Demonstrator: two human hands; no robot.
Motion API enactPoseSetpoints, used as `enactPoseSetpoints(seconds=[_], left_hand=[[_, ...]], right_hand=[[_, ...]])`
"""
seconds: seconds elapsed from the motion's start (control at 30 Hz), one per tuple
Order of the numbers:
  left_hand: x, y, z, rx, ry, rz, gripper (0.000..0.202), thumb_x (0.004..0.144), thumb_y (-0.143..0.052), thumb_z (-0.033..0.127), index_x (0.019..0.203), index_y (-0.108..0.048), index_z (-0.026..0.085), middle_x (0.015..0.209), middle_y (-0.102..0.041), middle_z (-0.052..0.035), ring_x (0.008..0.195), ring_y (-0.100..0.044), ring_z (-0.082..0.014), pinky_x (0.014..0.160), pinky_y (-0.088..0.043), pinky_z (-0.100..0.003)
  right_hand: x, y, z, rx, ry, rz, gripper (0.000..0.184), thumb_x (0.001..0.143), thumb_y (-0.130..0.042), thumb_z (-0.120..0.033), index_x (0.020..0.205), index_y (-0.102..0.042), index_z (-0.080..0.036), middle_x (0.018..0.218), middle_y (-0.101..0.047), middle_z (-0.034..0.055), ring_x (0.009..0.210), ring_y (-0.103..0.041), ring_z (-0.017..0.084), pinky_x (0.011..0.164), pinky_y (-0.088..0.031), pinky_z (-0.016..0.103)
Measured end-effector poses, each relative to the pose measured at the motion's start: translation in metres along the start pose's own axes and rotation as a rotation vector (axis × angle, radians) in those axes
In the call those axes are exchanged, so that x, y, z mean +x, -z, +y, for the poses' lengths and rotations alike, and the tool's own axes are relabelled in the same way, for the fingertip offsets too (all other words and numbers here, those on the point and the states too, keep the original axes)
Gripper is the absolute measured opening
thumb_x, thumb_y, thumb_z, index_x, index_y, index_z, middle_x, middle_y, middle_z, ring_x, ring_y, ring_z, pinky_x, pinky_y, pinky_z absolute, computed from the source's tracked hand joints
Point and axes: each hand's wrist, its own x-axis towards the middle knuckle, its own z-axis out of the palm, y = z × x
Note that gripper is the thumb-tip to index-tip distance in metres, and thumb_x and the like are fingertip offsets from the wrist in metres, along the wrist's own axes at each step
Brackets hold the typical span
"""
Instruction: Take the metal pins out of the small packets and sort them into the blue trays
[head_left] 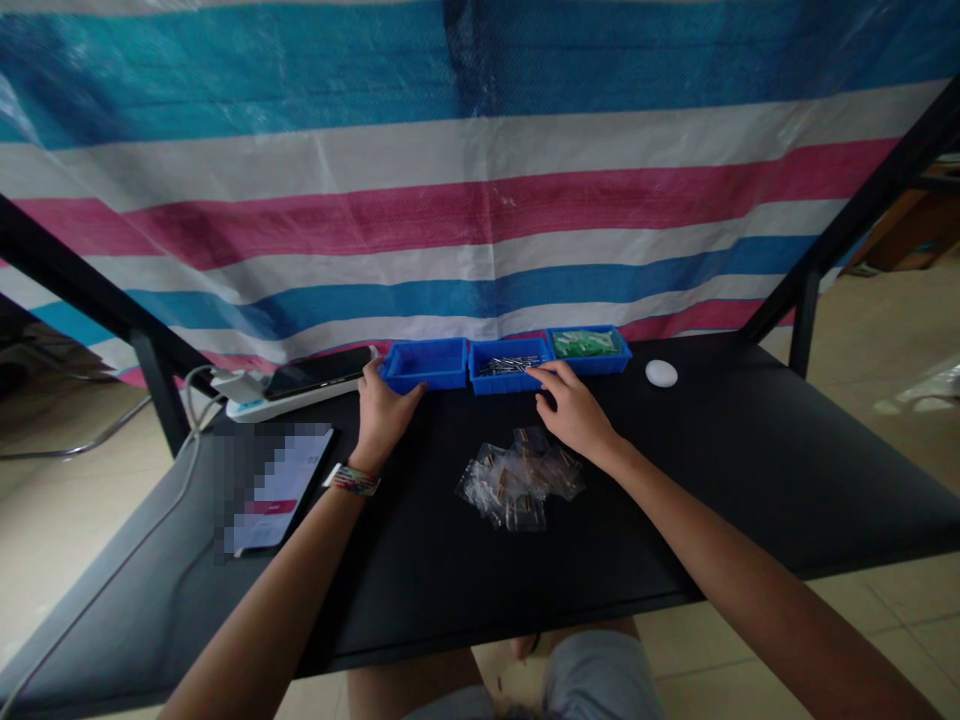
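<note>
1. The middle blue bin [495, 384] sits towards the back of the black tabletop [427, 570], a heap of thin, shiny metal pins [512, 365] inside it.
2. The right hand [576, 415] reaches to that bin's front right corner, its grip loosely open, thumb apart from the forefinger. The forefinger hangs at the rim by the pins; I can't tell whether it touches one.
3. The left hand [386, 415] is at the left blue bin [442, 381], just beside the middle one. Its grip is spread wide around the left end, thumb against the front wall; whether it clamps the bin or merely rests there, I can't say.
4. Green-and-white packets [585, 344] fill the right blue bin [604, 365].
5. Nearer the person lies a pile of clear bags [517, 480] with slim brownish pieces in them, too small to make out.
6. On the left, a pale screen [277, 495] bears a pink block and tiny marks I can't read; its left side breaks up into squares.
7. Behind it, a dark phone [322, 370] rests along a white power strip [300, 398], one end hidden by a plug [238, 385].
8. Both forearms are cut off at the bottom.
</note>
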Motion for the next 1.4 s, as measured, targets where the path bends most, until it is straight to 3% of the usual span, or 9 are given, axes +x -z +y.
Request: enactPoseSetpoints(seconds=[0.3, 0.43, 0.63, 0.77, 0.87, 1.07, 1.13, 1.23, 1.4], left_hand=[[0.002, 0.0, -0.001, 0.042, -0.07, -0.009, 0.075, 0.078, -0.085, 0.034, 0.14, -0.045, 0.016, 0.138, -0.057, -0.0186, 0.138, -0.053, -0.0404, 0.119, -0.042, -0.057], [0.003, -0.002, -0.002, 0.065, -0.071, 0.01, 0.076, 0.077, -0.086, 0.034, 0.139, -0.046, 0.016, 0.137, -0.058, -0.0179, 0.137, -0.054, -0.0398, 0.118, -0.043, -0.057], [0.001, -0.003, 0.001, 0.064, -0.065, 0.018, 0.079, 0.076, -0.087, 0.034, 0.141, -0.046, 0.017, 0.136, -0.056, -0.0175, 0.135, -0.054, -0.0389, 0.119, -0.045, -0.058], [-0.007, 0.006, 0.007, 0.089, -0.02, -0.001, 0.088, 0.077, -0.084, 0.035, 0.151, -0.04, 0.017, 0.141, -0.051, -0.0207, 0.136, -0.055, -0.0422, 0.113, -0.049, -0.059], [-0.017, 0.017, 0.011, 0.144, 0.019, -0.034, 0.082, 0.083, -0.076, 0.038, 0.152, -0.038, 0.014, 0.137, -0.052, -0.0222, 0.13, -0.06, -0.0443, 0.105, -0.054, -0.06], [-0.034, 0.02, 0.032, 0.098, -0.013, 0.017, 0.029, 0.086, -0.063, 0.036, 0.109, -0.058, 0.019, 0.101, -0.067, -0.0104, 0.092, -0.068, -0.0304, 0.081, -0.054, -0.041], [-0.039, 0.016, 0.043, 0.031, -0.034, -0.03, 0.018, 0.089, -0.059, 0.039, 0.094, -0.059, 0.022, 0.084, -0.065, -0.0046, 0.078, -0.065, -0.0248, 0.073, -0.048, -0.035], [-0.047, 0.007, 0.057, -0.022, -0.053, -0.214, 0.036, 0.098, -0.05, 0.051, 0.085, -0.066, 0.022, 0.074, -0.066, -0.0034, 0.069, -0.061, -0.0216, 0.065, -0.042, -0.032], [-0.058, -0.009, 0.068, -0.128, -0.067, -0.5, 0.048, 0.1, -0.048, 0.061, 0.085, -0.068, 0.02, 0.073, -0.069, -0.0052, 0.064, -0.064, -0.0213, 0.06, -0.046, -0.031]], right_hand=[[-0.007, 0.016, -0.022, -0.16, -0.078, 0.036, 0.016, 0.098, -0.065, -0.03, 0.105, -0.078, -0.025, 0.109, -0.075, 0.0066, 0.073, -0.069, 0.019, 0.072, -0.055, 0.033], [-0.009, 0.024, -0.025, -0.095, -0.067, 0.105, 0.016, 0.096, -0.067, -0.033, 0.104, -0.076, -0.022, 0.107, -0.074, 0.0043, 0.058, -0.059, 0.011, 0.064, -0.049, 0.03], [0.0, 0.02, 0.001, -0.012, -0.216, 0.325, 0.023, 0.095, -0.067, -0.043, 0.087, -0.062, -0.021, 0.091, -0.068, 0.0059, 0.07, -0.064, 0.018, 0.072, -0.053, 0.033], [0.001, 0.011, 0.013, 0.274, -0.519, 0.185, 0.038, 0.09, -0.069, -0.056, 0.102, -0.061, -0.021, 0.089, -0.07, 0.0042, 0.06, -0.066, 0.018, 0.054, -0.053, 0.03], [-0.001, 0.01, 0.011, 0.321, -0.607, 0.077, 0.035, 0.09, -0.066, -0.048, 0.11, -0.063, -0.02, 0.099, -0.072, 0.0059, 0.057, -0.067, 0.016, 0.051, -0.052, 0.028], [-0.003, 0.021, 0.001, 0.185, -0.591, -0.036, 0.036, 0.09, -0.068, -0.037, 0.12, -0.065, -0.018, 0.093, -0.073, 0.0049, 0.068, -0.07, 0.019, 0.058, -0.054, 0.028], [-0.003, 0.023, 0.002, 0.17, -0.593, -0.072, 0.036, 0.094, -0.065, -0.045, 0.12, -0.066, -0.019, 0.087, -0.072, 0.004, 0.066, -0.069, 0.02, 0.059, -0.052, 0.029], [-0.003, 0.023, 0.005, 0.088, -0.512, -0.114, 0.034, 0.099, -0.059, -0.053, 0.098, -0.069, -0.02, 0.076, -0.068, 0.0033, 0.067, -0.067, 0.021, 0.065, -0.049, 0.03], [-0.005, 0.018, 0.005, 0.044, -0.409, -0.102, 0.027, 0.096, -0.062, -0.043, 0.082, -0.069, -0.02, 0.081, -0.069, 0.0053, 0.078, -0.066, 0.022, 0.076, -0.049, 0.033]])
